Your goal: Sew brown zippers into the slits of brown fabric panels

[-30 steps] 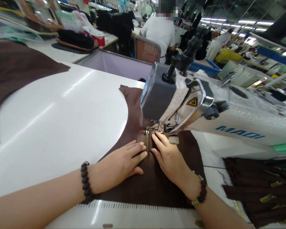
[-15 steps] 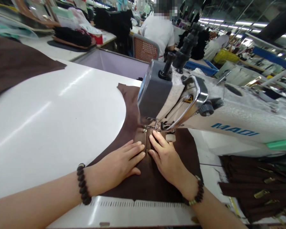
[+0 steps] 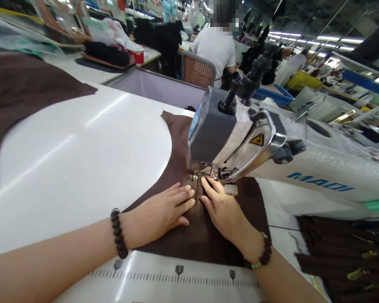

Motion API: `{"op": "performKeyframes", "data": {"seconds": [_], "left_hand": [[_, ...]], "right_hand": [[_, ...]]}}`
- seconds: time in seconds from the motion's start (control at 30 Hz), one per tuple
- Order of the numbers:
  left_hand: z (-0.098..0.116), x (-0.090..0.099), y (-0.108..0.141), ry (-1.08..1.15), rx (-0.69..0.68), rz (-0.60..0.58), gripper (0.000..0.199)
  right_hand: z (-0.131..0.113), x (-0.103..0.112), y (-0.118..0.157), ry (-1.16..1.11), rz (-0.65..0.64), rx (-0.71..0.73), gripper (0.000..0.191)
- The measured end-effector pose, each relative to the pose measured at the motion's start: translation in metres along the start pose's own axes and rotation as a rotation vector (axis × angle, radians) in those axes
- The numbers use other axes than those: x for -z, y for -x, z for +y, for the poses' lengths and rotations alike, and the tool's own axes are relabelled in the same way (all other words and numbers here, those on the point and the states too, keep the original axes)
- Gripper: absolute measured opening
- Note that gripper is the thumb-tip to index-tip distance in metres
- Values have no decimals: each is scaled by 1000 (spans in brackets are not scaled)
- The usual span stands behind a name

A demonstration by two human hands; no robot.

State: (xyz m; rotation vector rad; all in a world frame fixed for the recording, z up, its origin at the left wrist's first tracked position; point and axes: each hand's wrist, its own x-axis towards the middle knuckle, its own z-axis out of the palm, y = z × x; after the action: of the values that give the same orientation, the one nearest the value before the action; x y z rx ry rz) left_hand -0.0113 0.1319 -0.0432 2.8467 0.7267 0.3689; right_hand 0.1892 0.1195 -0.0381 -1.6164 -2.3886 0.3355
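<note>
A dark brown fabric panel [image 3: 177, 244] lies flat under the head of a sewing machine [image 3: 214, 130]. Set into it is a brown zipper [image 3: 198, 187], its metal slider close to the presser foot. My left hand [image 3: 164, 210] rests flat on the cloth left of the zipper, fingers stretched out. On the other side, my right hand [image 3: 222, 206] presses the cloth with its fingers spread, the fingertips along the zipper's edge just below the needle area. The needle itself is hidden among the metal parts.
Another brown fabric piece [image 3: 25, 92] lies at the table's left. Brown zipper strips with brass pulls [image 3: 350, 261] are piled at the right. A printed ruler scale [image 3: 177, 277] runs along the front edge. Beyond the table, a person in white [image 3: 213, 50] sits on a chair [image 3: 198, 69].
The fabric and zipper have slid slightly away from me under the machine, with both hands still flat on them. The whole view has shifted a little, revealing the ruler numbers.
</note>
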Motion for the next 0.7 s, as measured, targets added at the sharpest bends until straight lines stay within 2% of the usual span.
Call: {"op": "performKeyframes", "data": {"seconds": [0.23, 0.4, 0.7], "left_hand": [[-11, 1, -9, 13, 5, -23, 36], [-20, 3, -13, 21, -3, -31, 33], [-30, 6, -25, -80, -2, 16, 32]], "right_hand": [[8, -3, -11, 74, 77, 50, 31], [12, -2, -20, 26, 82, 49, 24], [10, 12, -27, 33, 2, 65, 34]]}}
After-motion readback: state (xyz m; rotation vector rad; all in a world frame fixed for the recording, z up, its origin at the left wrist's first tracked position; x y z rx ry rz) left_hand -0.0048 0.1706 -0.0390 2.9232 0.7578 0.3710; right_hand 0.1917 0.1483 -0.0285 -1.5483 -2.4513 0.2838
